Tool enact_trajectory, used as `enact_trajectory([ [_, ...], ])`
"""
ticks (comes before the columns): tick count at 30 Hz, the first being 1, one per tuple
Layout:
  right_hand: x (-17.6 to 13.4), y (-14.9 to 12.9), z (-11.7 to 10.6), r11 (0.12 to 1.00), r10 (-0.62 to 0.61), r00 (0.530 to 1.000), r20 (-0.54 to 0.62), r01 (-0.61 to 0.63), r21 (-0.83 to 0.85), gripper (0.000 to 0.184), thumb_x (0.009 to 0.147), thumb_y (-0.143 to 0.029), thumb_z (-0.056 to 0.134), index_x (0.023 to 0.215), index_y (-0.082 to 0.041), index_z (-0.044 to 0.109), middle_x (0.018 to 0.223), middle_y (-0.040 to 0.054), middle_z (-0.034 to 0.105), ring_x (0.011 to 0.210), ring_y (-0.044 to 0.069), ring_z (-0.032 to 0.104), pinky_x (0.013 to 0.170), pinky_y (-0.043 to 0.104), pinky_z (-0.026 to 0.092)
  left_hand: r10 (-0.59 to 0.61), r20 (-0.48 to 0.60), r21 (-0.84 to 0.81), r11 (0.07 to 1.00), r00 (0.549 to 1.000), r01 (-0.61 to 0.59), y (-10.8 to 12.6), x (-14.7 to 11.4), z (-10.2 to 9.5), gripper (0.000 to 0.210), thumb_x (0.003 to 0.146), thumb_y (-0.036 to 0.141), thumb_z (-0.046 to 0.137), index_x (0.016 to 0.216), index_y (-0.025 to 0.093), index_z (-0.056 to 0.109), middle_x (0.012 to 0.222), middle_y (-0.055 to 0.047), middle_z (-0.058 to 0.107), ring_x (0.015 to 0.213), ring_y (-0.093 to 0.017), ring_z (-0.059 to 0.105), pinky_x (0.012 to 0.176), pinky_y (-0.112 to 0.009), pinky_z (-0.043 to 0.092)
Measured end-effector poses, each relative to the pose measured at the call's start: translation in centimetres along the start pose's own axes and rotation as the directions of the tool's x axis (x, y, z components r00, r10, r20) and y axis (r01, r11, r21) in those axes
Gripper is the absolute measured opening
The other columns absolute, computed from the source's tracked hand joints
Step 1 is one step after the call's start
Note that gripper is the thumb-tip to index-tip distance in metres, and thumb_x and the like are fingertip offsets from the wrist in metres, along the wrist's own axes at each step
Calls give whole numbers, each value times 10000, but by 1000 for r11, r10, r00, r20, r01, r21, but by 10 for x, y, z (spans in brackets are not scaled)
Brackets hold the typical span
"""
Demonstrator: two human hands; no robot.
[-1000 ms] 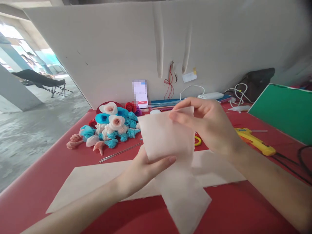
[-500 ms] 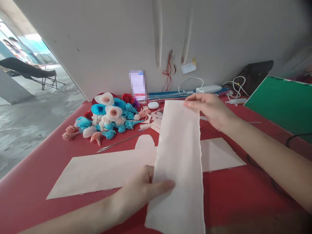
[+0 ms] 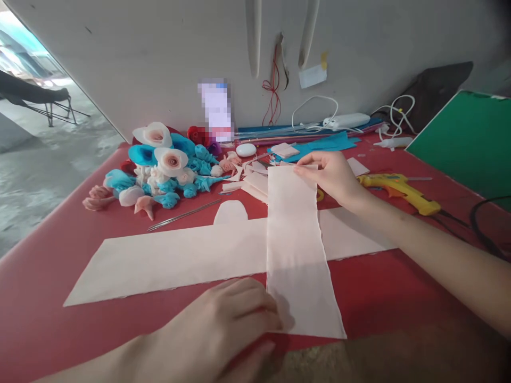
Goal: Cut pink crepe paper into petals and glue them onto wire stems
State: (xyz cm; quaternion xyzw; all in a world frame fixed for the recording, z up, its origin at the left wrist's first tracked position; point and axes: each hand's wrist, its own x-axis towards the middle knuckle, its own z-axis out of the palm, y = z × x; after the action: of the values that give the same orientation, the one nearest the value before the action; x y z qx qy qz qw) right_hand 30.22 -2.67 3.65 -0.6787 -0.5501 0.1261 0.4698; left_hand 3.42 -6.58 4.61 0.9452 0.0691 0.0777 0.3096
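A pale pink crepe paper strip lies lengthwise in front of me, across a second pale strip that runs left to right on the red table. Its far edge is pinched between the thumb and fingers of my right hand. At its near left corner rests my left hand, fingers bent with their tips on the paper and the thumb apart, not gripping it. A rounded pale petal-shaped piece sticks out behind the crosswise strip.
Paper flowers in blue, white, pink and red are heaped at the back left. Thin metal rods lie before them. A yellow glue gun with a black cable rests at right. A green board stands behind it.
The long strip has come down from a raised, tilted position onto the crosswise strip. My left thumb has let go of its face. The view has tipped down, revealing the glue gun.
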Motion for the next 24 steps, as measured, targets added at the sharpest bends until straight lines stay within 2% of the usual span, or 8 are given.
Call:
enact_trajectory([
  [5,-27,-25,-11,984,-166,979,-115,158,-80,50,764,-235,594,730,-207,618,810,36,662,794,201,584,711,321,423,204,-61,286,941,977,-179,-4,-4,22,229,854,104,459,1031,128,601,955,-48,680,859,-177,593,817,-316,471],
  [6,-39,-30,-14,958,-264,958,-110,247,-144,57,788,-233,578,744,-216,611,811,33,660,781,196,583,686,318,428,224,-60,314,929,973,-194,-5,-6,25,226,852,103,465,1029,124,604,961,-48,681,853,-178,594,806,-319,472],
  [9,-81,-40,-21,837,-516,855,52,516,-180,93,806,-143,555,755,-215,587,775,28,647,762,171,574,729,315,441,240,-49,367,907,970,-206,-9,-11,27,214,865,130,464,1017,127,615,1018,-51,675,822,-178,598,749,-319,480],
  [10,-95,-40,-22,800,-553,818,160,574,-175,96,802,-124,555,773,-203,601,750,27,651,753,169,574,716,312,447,245,-35,377,901,969,-215,-9,-13,26,216,871,139,459,1020,125,614,1045,-56,669,807,-176,599,727,-317,483],
  [12,-121,-35,-24,758,-572,760,309,634,-153,83,810,-122,560,830,-174,622,805,25,682,785,168,580,754,325,451,255,-9,389,892,967,-231,-10,-16,26,225,877,143,455,1040,120,609,1074,-67,661,770,-167,601,681,-301,486],
  [15,-147,-22,-26,677,-623,656,425,725,-127,161,850,-84,486,894,-140,630,923,30,695,858,159,590,778,330,452,255,10,384,892,967,-239,-11,-20,25,245,878,137,450,1075,126,594,1071,-88,663,723,-150,599,642,-275,487],
  [17,-156,-15,-26,629,-639,609,470,766,-137,220,875,-78,426,920,-133,633,987,44,688,903,167,593,765,345,463,259,18,379,892,966,-246,-12,-21,24,252,880,137,440,1082,126,590,1075,-108,661,726,-152,605,635,-269,492],
  [24,-167,-8,-25,628,-608,564,558,773,-97,333,907,-82,310,1017,-107,623,1106,71,651,1049,201,561,829,360,491,282,117,368,878,952,-305,-11,-22,18,327,893,104,335,1087,100,598,1065,-118,672,698,-171,630,590,-281,503],
])
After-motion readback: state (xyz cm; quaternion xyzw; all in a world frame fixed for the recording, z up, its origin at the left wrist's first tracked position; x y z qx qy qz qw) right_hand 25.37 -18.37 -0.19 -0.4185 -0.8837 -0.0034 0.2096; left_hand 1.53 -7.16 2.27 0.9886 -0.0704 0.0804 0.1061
